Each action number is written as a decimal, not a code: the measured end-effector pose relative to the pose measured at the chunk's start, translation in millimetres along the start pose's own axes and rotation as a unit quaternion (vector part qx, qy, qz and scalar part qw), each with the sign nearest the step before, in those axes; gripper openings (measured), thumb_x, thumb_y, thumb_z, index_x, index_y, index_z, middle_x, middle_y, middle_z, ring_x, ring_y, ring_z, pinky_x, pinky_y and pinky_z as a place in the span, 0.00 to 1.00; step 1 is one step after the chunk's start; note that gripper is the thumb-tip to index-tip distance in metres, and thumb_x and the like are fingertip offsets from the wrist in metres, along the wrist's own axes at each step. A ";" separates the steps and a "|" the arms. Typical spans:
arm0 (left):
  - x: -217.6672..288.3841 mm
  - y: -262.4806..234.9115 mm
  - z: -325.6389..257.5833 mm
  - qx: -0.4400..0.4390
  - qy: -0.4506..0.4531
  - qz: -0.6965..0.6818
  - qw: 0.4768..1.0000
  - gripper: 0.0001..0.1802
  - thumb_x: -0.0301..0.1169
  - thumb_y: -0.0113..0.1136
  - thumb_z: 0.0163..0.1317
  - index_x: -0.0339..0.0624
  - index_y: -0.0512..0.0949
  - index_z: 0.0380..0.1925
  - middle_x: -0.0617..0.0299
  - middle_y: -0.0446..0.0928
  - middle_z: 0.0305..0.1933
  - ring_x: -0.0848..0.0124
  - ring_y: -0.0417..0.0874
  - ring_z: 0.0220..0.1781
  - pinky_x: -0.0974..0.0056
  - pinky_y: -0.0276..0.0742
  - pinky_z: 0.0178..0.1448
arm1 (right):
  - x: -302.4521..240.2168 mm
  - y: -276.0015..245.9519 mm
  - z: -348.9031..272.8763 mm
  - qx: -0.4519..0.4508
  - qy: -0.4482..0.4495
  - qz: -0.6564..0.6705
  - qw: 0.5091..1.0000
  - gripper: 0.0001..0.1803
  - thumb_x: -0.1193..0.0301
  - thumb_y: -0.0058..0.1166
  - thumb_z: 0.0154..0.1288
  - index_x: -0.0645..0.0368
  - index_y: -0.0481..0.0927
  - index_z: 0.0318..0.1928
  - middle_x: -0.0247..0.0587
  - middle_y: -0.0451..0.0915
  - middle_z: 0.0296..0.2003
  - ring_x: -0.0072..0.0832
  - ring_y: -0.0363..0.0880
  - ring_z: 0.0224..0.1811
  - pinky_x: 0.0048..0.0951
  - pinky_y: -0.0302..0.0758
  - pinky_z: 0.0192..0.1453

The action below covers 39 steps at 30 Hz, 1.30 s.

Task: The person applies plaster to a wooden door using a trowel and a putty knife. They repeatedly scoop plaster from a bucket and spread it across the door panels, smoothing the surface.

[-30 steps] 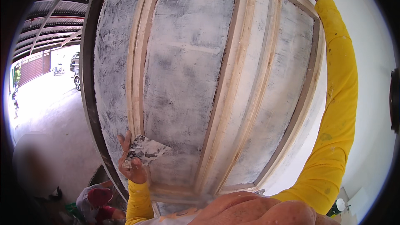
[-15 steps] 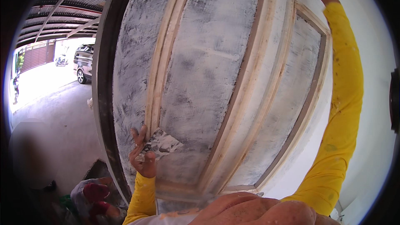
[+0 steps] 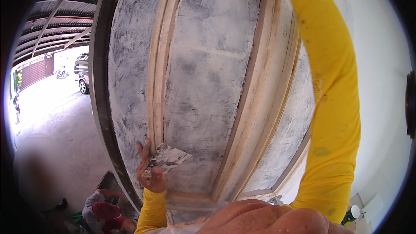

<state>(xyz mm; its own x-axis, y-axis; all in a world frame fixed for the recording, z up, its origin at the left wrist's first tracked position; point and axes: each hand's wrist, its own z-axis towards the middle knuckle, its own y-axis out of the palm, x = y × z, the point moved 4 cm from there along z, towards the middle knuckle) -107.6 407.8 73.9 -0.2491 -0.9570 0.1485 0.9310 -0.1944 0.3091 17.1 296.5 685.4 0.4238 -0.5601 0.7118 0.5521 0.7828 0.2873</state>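
fingers (image 3: 145, 151) of left hand (image 3: 149, 171) pinch a putty-smeared scraper (image 3: 168, 158), blade flat against lower part of the whitewashed wooden door (image 3: 208, 82). right hand out of frame overhead; only its yellow sleeve (image 3: 333, 104) visible, finger state undeterminable.

Daylight scene, heavy fisheye bend

Bright glare washes out the driveway (image 3: 47, 99) at left; the door (image 3: 208, 82) is evenly lit and sharp, edges curve, corners go black.
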 end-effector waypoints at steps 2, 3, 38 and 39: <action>0.6 0.2 -0.2 0.005 -0.001 0.009 1.000 0.22 0.48 0.58 0.74 0.45 0.64 0.53 0.30 0.76 0.64 0.39 0.71 0.74 0.34 0.43 0.83 | 23.6 -8.0 -30.0 0.005 0.005 0.010 1.000 0.25 0.77 0.44 0.64 0.44 0.89 0.54 0.41 0.87 0.53 0.44 0.85 0.53 0.48 0.77 0.59; 1.1 0.6 -0.4 0.019 0.001 0.011 1.000 0.22 0.48 0.58 0.74 0.45 0.64 0.52 0.30 0.76 0.64 0.39 0.70 0.75 0.34 0.44 0.83 | 33.0 -11.2 -44.7 0.002 0.006 0.023 1.000 0.26 0.79 0.44 0.62 0.45 0.89 0.54 0.41 0.87 0.53 0.45 0.85 0.53 0.47 0.78 0.58; 165.6 234.7 65.0 -0.130 -0.452 -0.702 0.535 0.25 0.37 0.56 0.75 0.39 0.72 0.68 0.51 0.78 0.66 0.57 0.82 0.65 0.53 0.78 0.70 | -85.0 -266.0 -393.7 -0.194 -0.008 0.324 0.926 0.35 0.77 0.57 0.62 0.49 0.72 0.72 0.46 0.70 0.72 0.50 0.70 0.73 0.52 0.64 0.80; 168.1 237.1 63.8 -0.129 -0.441 -0.704 0.542 0.25 0.37 0.56 0.75 0.39 0.72 0.68 0.51 0.79 0.66 0.57 0.82 0.65 0.53 0.78 0.70 | -78.1 -263.5 -397.8 -0.200 0.000 0.295 0.934 0.33 0.76 0.57 0.64 0.49 0.73 0.71 0.46 0.69 0.73 0.49 0.70 0.73 0.51 0.65 0.80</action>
<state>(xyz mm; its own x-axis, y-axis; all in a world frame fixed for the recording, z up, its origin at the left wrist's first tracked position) 54.2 214.5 232.0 -0.6849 0.6316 0.3633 -0.3687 -0.7305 0.5748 124.3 26.2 299.1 0.7381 -0.0635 0.6716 0.4474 0.7912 -0.4169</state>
